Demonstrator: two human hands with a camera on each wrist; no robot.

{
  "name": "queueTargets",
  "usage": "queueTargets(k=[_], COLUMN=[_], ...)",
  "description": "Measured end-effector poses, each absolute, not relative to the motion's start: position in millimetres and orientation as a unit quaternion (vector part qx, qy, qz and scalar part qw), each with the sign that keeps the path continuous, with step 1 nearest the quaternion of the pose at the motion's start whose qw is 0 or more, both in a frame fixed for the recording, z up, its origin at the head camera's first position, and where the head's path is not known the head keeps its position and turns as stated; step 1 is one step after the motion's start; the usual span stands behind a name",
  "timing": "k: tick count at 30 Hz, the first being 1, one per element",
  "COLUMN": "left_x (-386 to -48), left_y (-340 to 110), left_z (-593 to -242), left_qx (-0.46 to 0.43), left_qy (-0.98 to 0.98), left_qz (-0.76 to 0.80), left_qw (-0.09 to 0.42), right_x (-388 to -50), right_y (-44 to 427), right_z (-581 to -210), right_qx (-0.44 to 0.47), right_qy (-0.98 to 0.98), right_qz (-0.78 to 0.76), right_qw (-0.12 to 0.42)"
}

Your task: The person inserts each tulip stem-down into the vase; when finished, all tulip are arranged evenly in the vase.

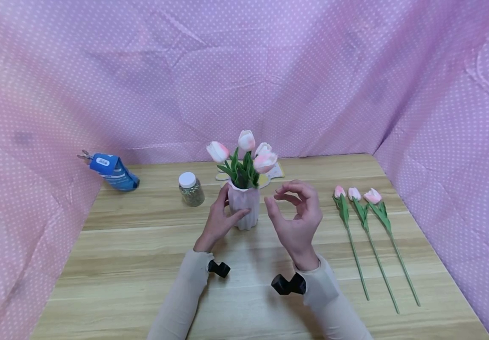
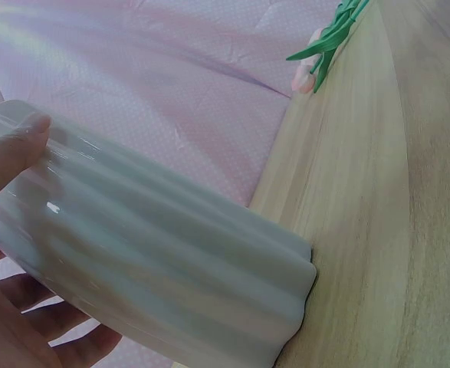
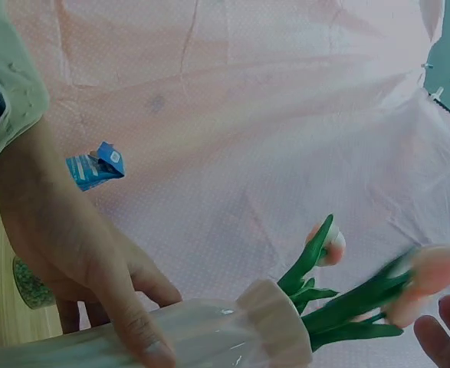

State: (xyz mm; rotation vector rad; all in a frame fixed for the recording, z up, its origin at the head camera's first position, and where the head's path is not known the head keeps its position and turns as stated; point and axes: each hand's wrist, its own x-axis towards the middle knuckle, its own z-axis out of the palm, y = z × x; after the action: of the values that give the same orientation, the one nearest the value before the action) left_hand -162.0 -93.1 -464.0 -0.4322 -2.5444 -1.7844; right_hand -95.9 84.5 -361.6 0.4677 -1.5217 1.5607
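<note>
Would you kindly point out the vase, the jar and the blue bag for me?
Vase [image 1: 245,199]: head view, on its front wall.
Jar [image 1: 192,193]: head view, on its side.
Blue bag [image 1: 118,175]: head view, on its body.

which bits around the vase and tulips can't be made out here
Head view: lower stems of the tulips in the vase, hidden by its wall.
Head view: full shape of the yellow-and-white thing, hidden behind vase and tulips.
Head view: lettering on the blue bag, too small.
Right wrist view: most of the right hand, cut off by the right edge.
</note>
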Motion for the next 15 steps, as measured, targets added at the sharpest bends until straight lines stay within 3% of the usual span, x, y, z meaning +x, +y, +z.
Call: queueTargets(k=[15], left_x=[-162], left_y=[-94], left_z=[-463], left_qx=[-0.14], left_qy=[-0.808], left_qz=[-0.573], left_qw=[-0.003], right_x=[-91], right_y=[115], right_z=[-373], right_qx=[0.148], right_qy=[-0.634], right_qz=[0.62], right_qw=[0.438])
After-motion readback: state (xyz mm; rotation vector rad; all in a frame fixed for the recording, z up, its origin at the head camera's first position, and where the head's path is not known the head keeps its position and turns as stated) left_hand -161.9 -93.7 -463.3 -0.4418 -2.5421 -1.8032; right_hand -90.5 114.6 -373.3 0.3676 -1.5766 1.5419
